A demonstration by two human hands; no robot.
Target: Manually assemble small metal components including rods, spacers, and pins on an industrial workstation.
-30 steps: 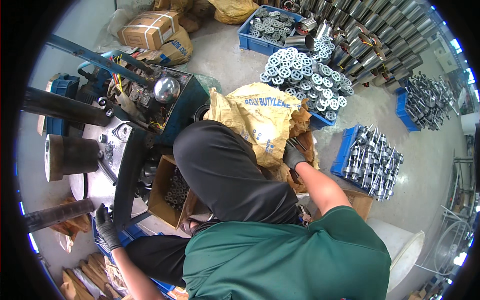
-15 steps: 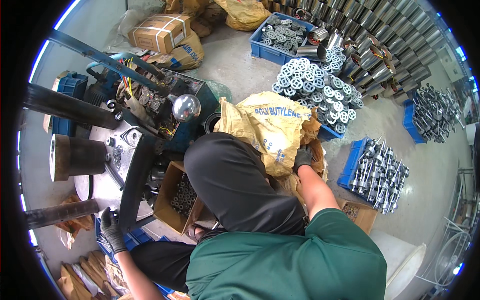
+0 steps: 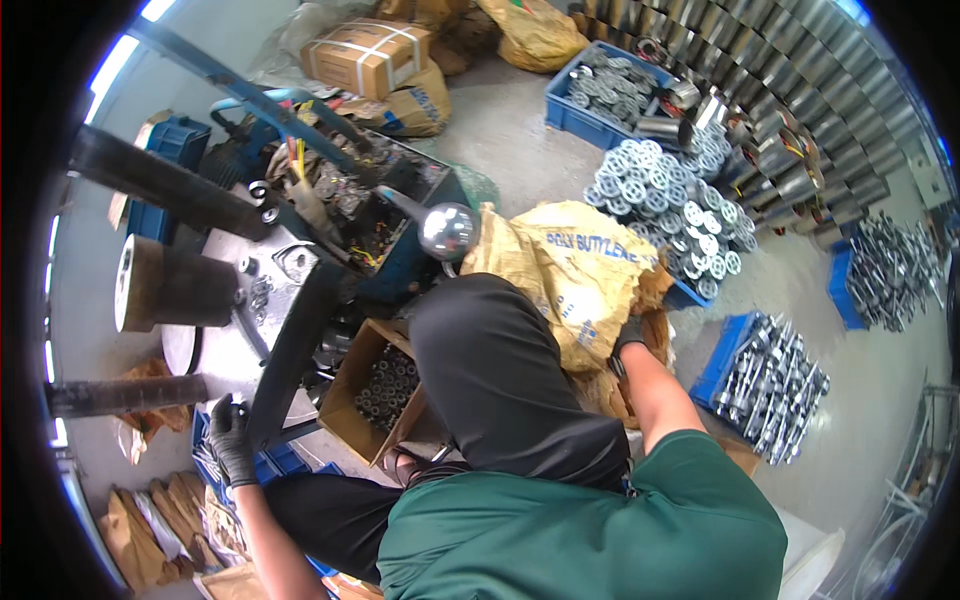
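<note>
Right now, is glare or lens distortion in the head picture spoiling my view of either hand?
Head view: the fisheye bends edges near the rim and the corners go black; highlights glare off the metal ball and pale metal plate; the left hand shows without glare; the right hand is partly hidden at the yellow sack, not by glare.

Mfg workshop: heavy machine (image 3: 295, 355) w/ dark columns (image 3: 165, 185), blue crates (image 3: 722, 355) of metal pts (image 3: 770, 390)

The right hand (image 3: 627, 350) now sits more hidden beside the yellow sack (image 3: 575, 285) (the rods near it are out of sight).
</note>
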